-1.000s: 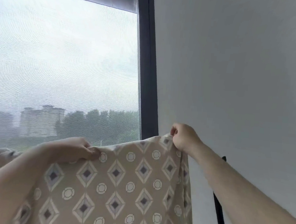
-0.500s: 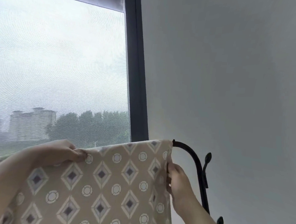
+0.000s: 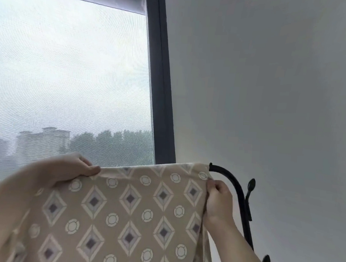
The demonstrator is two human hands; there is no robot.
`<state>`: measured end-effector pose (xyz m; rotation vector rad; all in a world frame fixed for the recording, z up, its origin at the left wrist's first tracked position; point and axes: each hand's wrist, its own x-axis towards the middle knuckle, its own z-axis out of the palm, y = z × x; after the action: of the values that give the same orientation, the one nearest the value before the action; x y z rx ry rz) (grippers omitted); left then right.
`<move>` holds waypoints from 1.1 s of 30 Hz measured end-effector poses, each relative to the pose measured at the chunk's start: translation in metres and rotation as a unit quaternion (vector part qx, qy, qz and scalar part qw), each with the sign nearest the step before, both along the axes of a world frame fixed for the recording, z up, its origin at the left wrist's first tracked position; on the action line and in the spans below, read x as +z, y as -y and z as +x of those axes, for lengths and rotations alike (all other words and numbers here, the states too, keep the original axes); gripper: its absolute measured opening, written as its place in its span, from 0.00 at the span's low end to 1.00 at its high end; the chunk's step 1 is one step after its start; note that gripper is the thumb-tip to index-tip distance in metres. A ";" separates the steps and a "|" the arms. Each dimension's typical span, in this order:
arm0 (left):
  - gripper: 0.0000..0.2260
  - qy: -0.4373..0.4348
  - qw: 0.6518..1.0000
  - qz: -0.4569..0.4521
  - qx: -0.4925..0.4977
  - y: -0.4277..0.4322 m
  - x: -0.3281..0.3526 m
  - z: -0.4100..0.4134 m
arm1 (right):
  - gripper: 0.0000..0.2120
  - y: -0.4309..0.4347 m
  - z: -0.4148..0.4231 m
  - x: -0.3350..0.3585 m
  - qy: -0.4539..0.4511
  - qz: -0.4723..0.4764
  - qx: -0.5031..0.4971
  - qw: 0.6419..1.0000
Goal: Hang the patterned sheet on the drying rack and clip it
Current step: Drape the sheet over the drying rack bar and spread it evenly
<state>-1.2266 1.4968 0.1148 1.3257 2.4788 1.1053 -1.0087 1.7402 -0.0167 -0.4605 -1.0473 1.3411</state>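
The beige patterned sheet [image 3: 129, 215], printed with diamonds and circles, hangs draped over the top bar of the black drying rack [image 3: 239, 194]; the bar itself is hidden under the cloth. My left hand [image 3: 71, 168] grips the sheet's top fold at the left. My right hand [image 3: 216, 199] pinches the sheet's right edge just below the top, beside the rack's curved black end. No clip is in view.
A large window with a dark frame [image 3: 160, 101] stands behind the rack at the left. A plain grey wall [image 3: 272, 97] fills the right. The rack's side carries small black hook knobs [image 3: 251, 184].
My right hand dropped from the sheet's top corner to its right edge, and the sheet now lies over the rack bar. The rack's curved end came into view. My left hand kept its grip.
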 end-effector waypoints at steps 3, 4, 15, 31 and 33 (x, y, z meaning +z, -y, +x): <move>0.18 -0.048 0.999 -0.001 -0.014 0.001 0.006 -0.001 | 0.12 -0.005 -0.008 0.000 -0.030 -0.045 0.047 0.997; 0.21 -0.010 0.999 -0.033 -0.032 0.005 0.008 -0.003 | 0.12 -0.007 -0.008 -0.002 -0.039 -0.056 0.062 0.996; 0.09 0.062 0.997 -0.023 -0.031 0.038 0.003 -0.052 | 0.13 -0.009 0.022 0.001 0.074 0.105 0.042 0.991; 0.14 0.047 0.965 -0.241 0.091 0.020 0.011 -0.041 | 0.08 0.000 -0.009 0.130 0.651 0.342 -0.257 0.626; 0.16 0.047 0.960 -0.261 0.092 0.015 0.010 -0.038 | 0.08 0.002 -0.010 0.135 0.720 0.320 -0.228 0.571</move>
<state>-1.2644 1.4823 0.1253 0.8841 2.6005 0.4600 -1.0183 1.7378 0.1183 -1.2078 -2.3693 -0.2792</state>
